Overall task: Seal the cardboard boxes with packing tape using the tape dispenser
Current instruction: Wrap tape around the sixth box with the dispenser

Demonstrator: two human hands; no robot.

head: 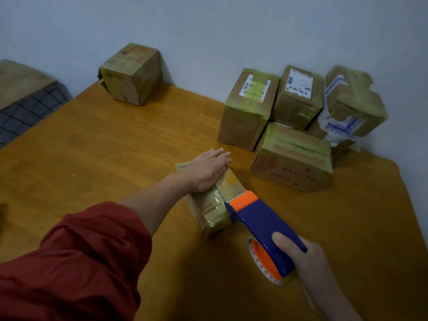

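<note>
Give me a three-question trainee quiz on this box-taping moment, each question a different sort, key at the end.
1. True or false: the left hand lies flat on the small box that the tape dispenser touches.
2. Which hand grips the dispenser? A) left B) right C) both
3. Short answer: how many boxes stand alone at the table's far left corner, apart from the cluster of boxes on the right?

Key: 1 true. 2 B, the right hand. 3 one, the lone box.
</note>
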